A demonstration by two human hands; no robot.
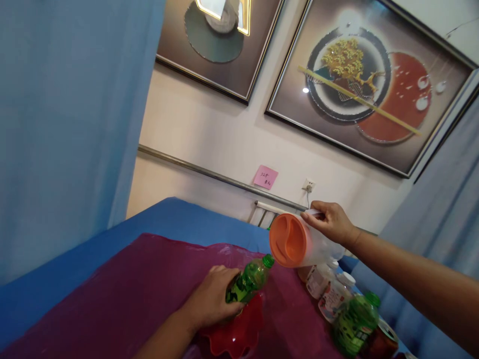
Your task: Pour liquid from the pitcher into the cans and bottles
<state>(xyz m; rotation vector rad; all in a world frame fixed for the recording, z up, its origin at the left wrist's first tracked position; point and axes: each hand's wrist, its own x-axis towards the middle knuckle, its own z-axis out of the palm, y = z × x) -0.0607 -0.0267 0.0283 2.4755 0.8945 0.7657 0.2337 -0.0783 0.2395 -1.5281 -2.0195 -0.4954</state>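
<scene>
My left hand is wrapped round a green plastic bottle that leans to the right above a red scalloped bowl. Whether its green top is capped or open I cannot tell. By its handle, my right hand grips a clear plastic pitcher. The pitcher is tipped on its side, its orange lid facing left and down, just above and right of the bottle's top. No liquid can be made out leaving the pitcher.
On the maroon cover over the blue table, a row at right has white-capped bottles, another green bottle and an open-topped can. A metal rail runs along the wall; blue curtains hang on both sides.
</scene>
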